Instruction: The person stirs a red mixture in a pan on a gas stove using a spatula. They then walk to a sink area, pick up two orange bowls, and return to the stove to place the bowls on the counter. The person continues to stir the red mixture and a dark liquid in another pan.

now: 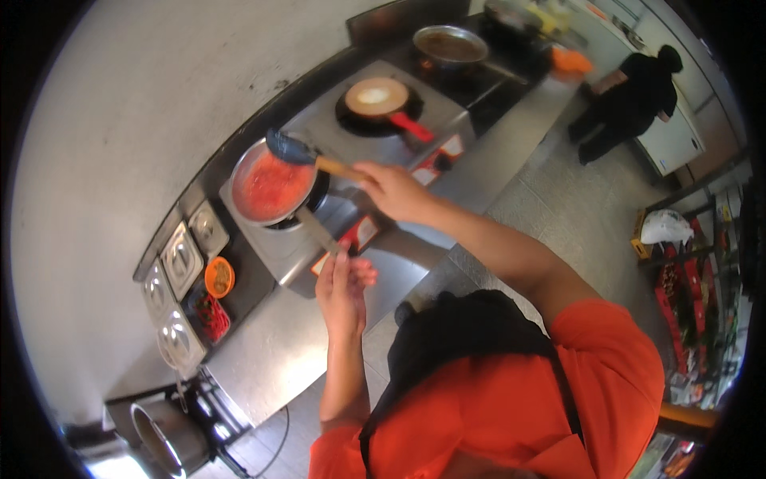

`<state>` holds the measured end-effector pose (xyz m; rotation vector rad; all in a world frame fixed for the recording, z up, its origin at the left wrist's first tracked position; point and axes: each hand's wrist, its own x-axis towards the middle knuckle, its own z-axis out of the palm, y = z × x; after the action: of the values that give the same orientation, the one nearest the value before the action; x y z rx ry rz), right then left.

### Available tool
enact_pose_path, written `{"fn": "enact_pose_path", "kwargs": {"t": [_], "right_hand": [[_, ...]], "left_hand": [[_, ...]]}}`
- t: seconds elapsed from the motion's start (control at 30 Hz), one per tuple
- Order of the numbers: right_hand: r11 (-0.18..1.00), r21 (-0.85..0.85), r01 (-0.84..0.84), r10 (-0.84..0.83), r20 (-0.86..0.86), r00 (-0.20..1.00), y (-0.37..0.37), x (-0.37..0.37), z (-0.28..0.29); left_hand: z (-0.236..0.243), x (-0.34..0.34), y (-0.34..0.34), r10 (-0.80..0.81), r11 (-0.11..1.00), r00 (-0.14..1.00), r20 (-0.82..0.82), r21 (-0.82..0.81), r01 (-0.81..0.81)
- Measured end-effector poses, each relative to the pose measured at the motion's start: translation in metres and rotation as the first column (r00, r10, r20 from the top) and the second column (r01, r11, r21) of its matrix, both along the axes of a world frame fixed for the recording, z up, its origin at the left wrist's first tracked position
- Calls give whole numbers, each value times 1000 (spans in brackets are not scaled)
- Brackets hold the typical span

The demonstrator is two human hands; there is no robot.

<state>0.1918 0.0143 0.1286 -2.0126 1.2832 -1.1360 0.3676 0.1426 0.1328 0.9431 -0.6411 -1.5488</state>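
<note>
A metal frying pan (274,188) with red sauce in it sits on the left burner. My left hand (343,291) pinches the end of the pan's handle between thumb and fingers, its other fingers partly loose. My right hand (392,191) is closed round the wooden handle of a cooking spoon (293,149) with a dark blue-grey head. That spoon's head is over the pan's far right rim, tilted; whether it touches the rim I cannot tell. Right of the pan, a red-handled pan (403,113) holds a round tan item with a pale middle on another burner.
Lidded metal containers (183,259), an orange bowl (219,276) and a tray of red strips (212,318) stand at the left. A large pot (169,437) is at lower left. Another pan (451,45) stands farther back. A person in black (630,100) stands across the aisle.
</note>
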Motion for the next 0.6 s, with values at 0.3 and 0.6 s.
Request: {"fn": "enact_pose_path", "kwargs": {"t": [0.3, 0.6], "right_hand": [[653, 511, -559, -69, 775, 628, 57, -190, 23], [629, 775, 61, -742, 576, 343, 229, -506, -97]], "left_hand": [[-89, -130, 30, -560, 822, 795, 234, 279, 497], [-89, -331, -38, -221, 959, 723, 654, 12, 282]]}}
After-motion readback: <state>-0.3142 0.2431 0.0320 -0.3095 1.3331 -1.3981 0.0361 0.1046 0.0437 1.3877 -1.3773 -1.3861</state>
